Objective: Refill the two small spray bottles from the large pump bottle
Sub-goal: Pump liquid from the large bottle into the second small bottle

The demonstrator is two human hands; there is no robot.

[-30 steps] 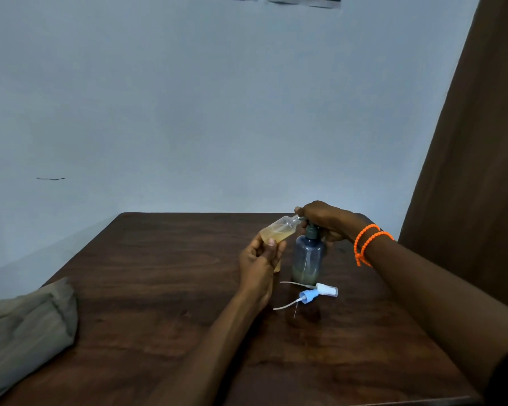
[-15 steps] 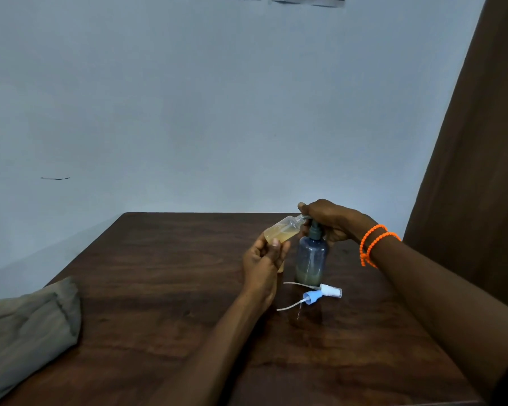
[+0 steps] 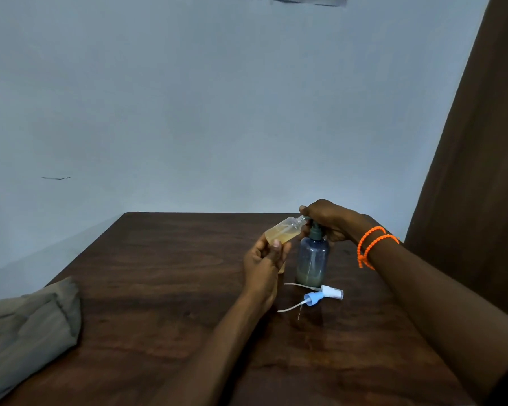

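Lying nearest, two loose caps (image 3: 323, 295), light. Left hand (image 3: 263, 260) pinching small bottle (image 3: 283, 231) by base, tilted, mouth at nozzle; light, slick, probably squashy. Beyond, right hand (image 3: 327, 219) curled over pump (image 3: 313, 259) head.

Dark brown table (image 3: 165, 288) with streaky wood grain; pale blue-grey wall (image 3: 217, 112), brown curtain (image 3: 487, 171) at the right. Clear small spray bottle (image 3: 282, 231) with yellowish liquid, smoky blue-grey pump bottle (image 3: 312, 263) with dark green-grey pump head (image 3: 316, 231) — murky residue at its base. White spray cap (image 3: 332, 293), light blue spray cap (image 3: 313, 298), bright orange beaded bracelets (image 3: 373, 244), olive-grey cloth (image 3: 27, 332).
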